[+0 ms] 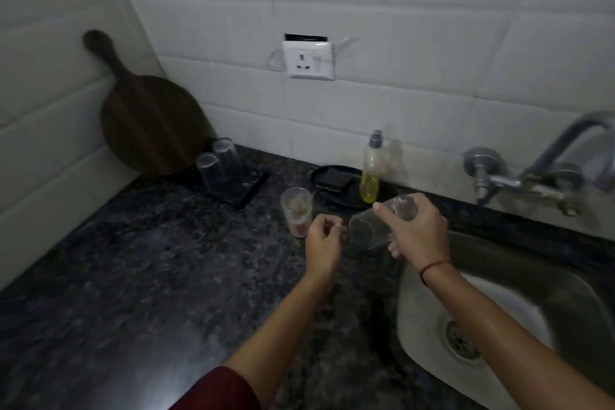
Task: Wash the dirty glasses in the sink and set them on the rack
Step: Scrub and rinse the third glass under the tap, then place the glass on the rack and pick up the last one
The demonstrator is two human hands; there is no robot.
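Your right hand (414, 231) is wrapped around a clear glass (366, 226), thumb over the top and fingers curled beneath its base end. The glass lies tilted almost on its side, mouth pointing left, above the dark tabletop (133, 276) just left of the sink (519, 280). A red thread (432, 267) circles that wrist. Your left hand (324, 240) hangs just beside the mouth of the glass with its fingers curled inward; whether the fingertips touch the rim cannot be told. Just beyond the left hand, a dirty glass (296, 210) stands upright on the tabletop with reddish residue inside, apart from both hands. Behind the held glass stands a soap bottle (370, 176) partly full of yellow liquid, next to a black dish (321, 173) carrying a dark sponge (334, 181). Farther left, near the corner, two upturned glasses (210, 171) sit on the black rack (248, 191), well apart from your hands. A round wooden board (149, 123) leans against the wall tiles behind them. A socket (307, 58) is on the wall, and the tap (549, 173) juts out above the sink on the right.
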